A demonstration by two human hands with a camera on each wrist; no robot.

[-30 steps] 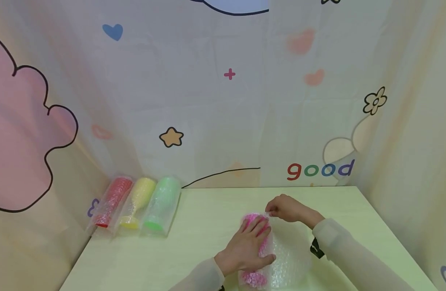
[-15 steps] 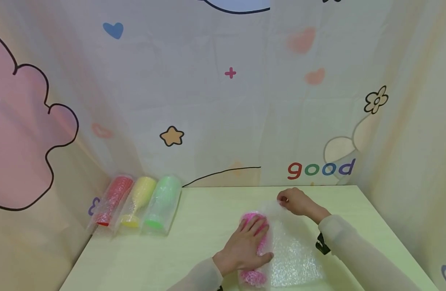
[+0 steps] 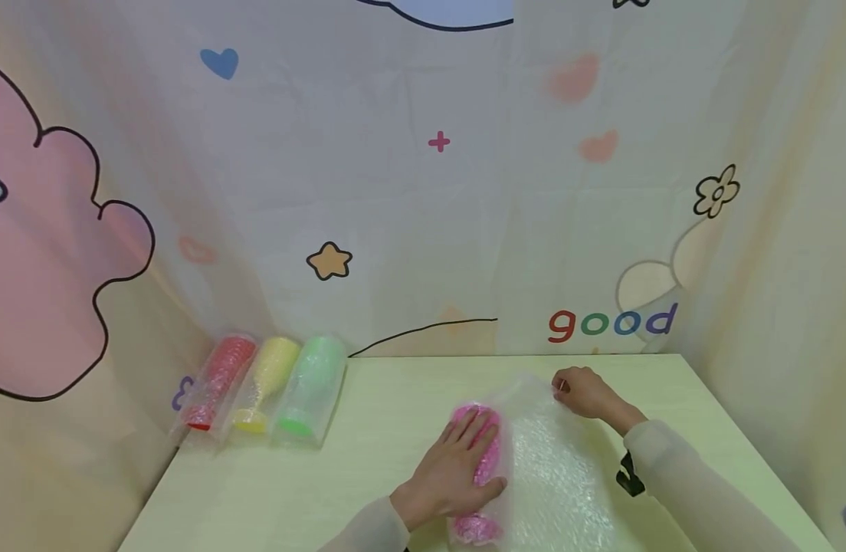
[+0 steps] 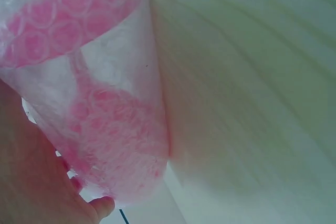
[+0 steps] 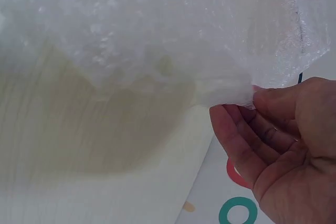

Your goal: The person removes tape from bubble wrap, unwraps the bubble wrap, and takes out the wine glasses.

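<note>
Pink shows through bubble wrap — the goblet lies on the table under the spread left hand, probably so it cannot roll; the right hand pinches the wrap's far edge, presumably to hold it taut; the backdrop reads “good” — no brand is legible.

Backdrop: pale grey, creased, printed with hearts, star, flower, "good" lettering.
Tabletop: pale yellow-green, faint wood grain.
Light: diffuse.
</note>
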